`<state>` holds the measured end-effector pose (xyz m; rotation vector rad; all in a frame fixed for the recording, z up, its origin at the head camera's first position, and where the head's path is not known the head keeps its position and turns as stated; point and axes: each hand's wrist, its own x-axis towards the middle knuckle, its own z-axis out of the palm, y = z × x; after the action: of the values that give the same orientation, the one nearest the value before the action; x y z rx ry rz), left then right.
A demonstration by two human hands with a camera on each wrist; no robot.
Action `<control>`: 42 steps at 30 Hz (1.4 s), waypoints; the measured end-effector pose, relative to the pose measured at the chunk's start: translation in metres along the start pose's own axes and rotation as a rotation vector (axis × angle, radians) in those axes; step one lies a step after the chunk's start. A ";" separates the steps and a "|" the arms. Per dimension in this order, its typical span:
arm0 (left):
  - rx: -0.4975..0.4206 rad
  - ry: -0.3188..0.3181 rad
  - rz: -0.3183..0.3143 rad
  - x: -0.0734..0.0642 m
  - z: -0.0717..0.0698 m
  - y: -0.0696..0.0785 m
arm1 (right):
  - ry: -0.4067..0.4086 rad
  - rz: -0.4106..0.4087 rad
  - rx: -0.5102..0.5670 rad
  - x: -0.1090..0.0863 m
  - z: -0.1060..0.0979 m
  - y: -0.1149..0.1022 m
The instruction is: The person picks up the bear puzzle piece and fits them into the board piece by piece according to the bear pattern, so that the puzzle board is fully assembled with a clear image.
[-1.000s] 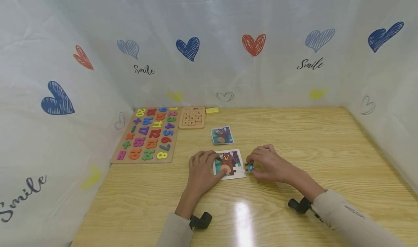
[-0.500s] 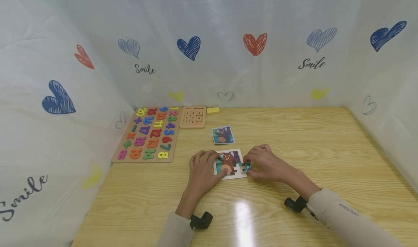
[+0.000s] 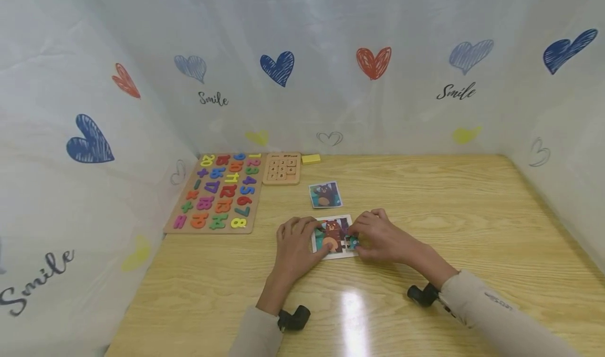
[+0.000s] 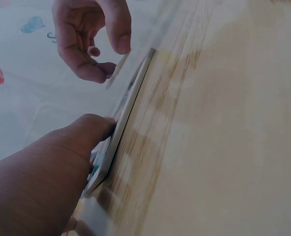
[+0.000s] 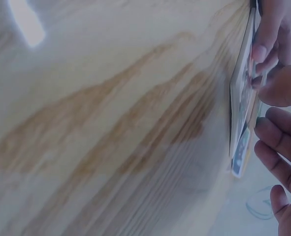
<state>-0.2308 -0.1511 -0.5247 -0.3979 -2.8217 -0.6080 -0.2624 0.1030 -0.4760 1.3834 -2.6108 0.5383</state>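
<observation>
A small bear jigsaw puzzle (image 3: 333,233) in a white frame lies on the table in the head view. My left hand (image 3: 292,249) rests on its left side, thumb on the picture's lower part and fingertips near the upper left corner. A dark teal puzzle piece (image 3: 353,242) is pinched by my right hand (image 3: 386,240) over the lower right of the puzzle, beside a white gap. In the left wrist view this piece (image 4: 116,71) appears edge-on, tilted above the puzzle board (image 4: 128,110). Part of the puzzle's right edge is hidden behind my right fingers.
Behind the puzzle lies a matching bear picture card (image 3: 325,195). A board of coloured numbers (image 3: 212,194) is at the left, with a wooden number slide puzzle (image 3: 281,169) and a yellow block (image 3: 311,159) at the back. Printed sheeting (image 3: 340,100) surrounds the table.
My right hand has moved left with the puzzle piece, from beside the frame to over the puzzle's lower right. My left hand stays on the puzzle. The head view has shifted slightly.
</observation>
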 end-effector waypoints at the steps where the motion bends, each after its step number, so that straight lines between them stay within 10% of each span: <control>1: -0.001 -0.002 0.002 0.000 0.000 0.000 | 0.001 -0.003 -0.003 0.000 0.001 0.000; 42: 0.016 -0.006 0.005 0.001 0.000 0.002 | -0.059 -0.020 -0.034 0.006 0.011 -0.001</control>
<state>-0.2314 -0.1488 -0.5236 -0.4050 -2.8289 -0.5832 -0.2643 0.0943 -0.4841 1.4345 -2.6355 0.4556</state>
